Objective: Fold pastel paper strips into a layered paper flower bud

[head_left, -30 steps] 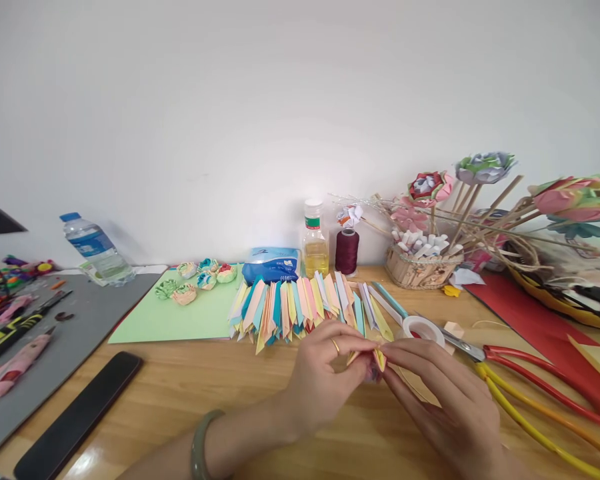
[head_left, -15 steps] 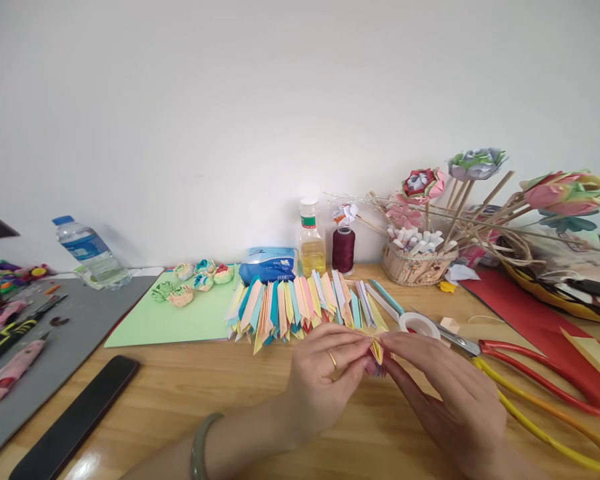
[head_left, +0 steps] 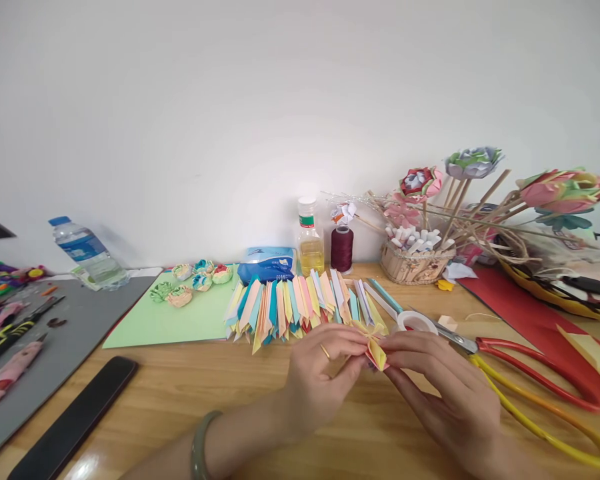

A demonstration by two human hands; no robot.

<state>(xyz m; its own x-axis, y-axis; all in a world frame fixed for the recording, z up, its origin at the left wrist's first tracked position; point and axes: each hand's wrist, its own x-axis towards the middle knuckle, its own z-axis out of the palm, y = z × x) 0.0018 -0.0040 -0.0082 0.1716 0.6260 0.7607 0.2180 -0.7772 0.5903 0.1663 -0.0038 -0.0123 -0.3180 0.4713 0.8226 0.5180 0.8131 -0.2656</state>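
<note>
Behind everything, plain pale wall (head_left: 180, 120); below, glossy wooden tabletop (head_left: 190, 380) with streaky grain. Right of centre, just above the wood, folded paper piece (head_left: 377, 353) between 2 hands, nearer than the row of strips. Pinched narrowly from either side: left hand (head_left: 317, 373) with thumb and forefinger close together on the paper, remaining fingers curled; right hand (head_left: 440, 383) with thumb and fingertips drawn in at the opposite edge, fingers long and gently bent. Exact contact of some fingertips too hidden to tell. Yellow on the inner faces, pink along the lower edge, creased into a pointed, slightly cupped shape; purplish bits (head_left: 370, 366) beneath, too blurred to make out. Around 1 left finger, thin gold-coloured ring (head_left: 325, 351); around the left wrist, smooth grey-green bangle (head_left: 200, 443).

Beyond the fingers, dense row of folded paper strips (head_left: 293, 300), sharply creased, pointed at the ends, in peach, teal, yellow and pink. Farther left, 6 crinkled paper rosettes (head_left: 180, 296) on flat green sheet (head_left: 170, 330). Near the right hand, white tape roll (head_left: 417, 322) and metal scissors (head_left: 480, 347), 1 handle loop red, 1 yellow. Near the wall, shiny blue packet (head_left: 267, 262), clear bottle (head_left: 310, 250) of yellow liquid, dark maroon thread spool (head_left: 341, 248).
</note>
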